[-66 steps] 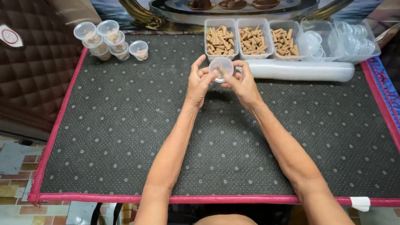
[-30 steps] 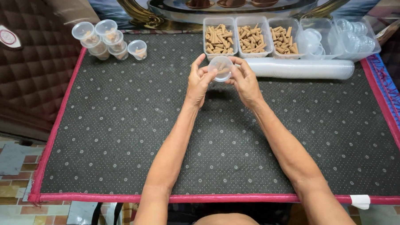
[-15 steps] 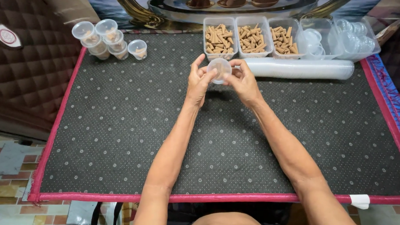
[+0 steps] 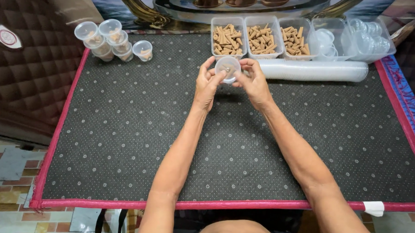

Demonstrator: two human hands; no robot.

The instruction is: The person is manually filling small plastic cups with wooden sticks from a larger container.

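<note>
Both hands, left & right, still grip the cup w/ fingertips; no real shift since earlier, just above trays.

Home packing spot, dotted dark mat on tiled floor, trays of incense cones, stacked lidded cups

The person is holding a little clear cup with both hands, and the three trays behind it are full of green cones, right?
Not quite. Both the left hand and right hand do hold the little clear cup, but the head view shows the cones in the three trays are light brown, not green.
</note>
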